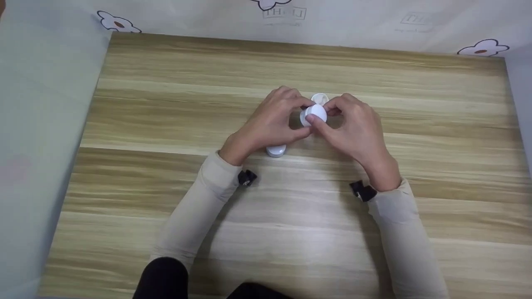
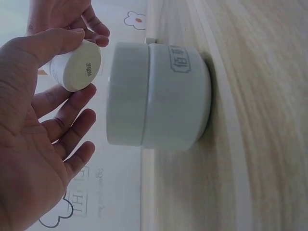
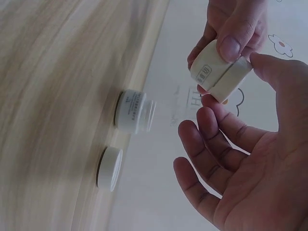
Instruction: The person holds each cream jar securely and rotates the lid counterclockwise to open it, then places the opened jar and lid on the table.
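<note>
My left hand [image 1: 274,118] grips a small white jar [image 3: 207,70] around its body, the thumb against its labelled side. On the lid [image 3: 232,81] of that jar are the thumb and index finger of my right hand [image 1: 359,124], while its other fingers are spread loosely. The jar is tilted on its side, lifted above the table, and its printed base [image 2: 85,67] shows in the left wrist view. Beyond the hands, an uncapped white jar [image 3: 130,111] with a bare neck stands on the table. Beside it lies a loose white lid [image 3: 110,168].
A capped white jar [image 1: 276,150] stands on the wood-grain table [image 1: 166,104] below my left hand, large in the left wrist view. Behind the table's far edge hangs a pale covering with flower prints [image 1: 118,23]. Black straps [image 1: 363,191] sit at both wrists.
</note>
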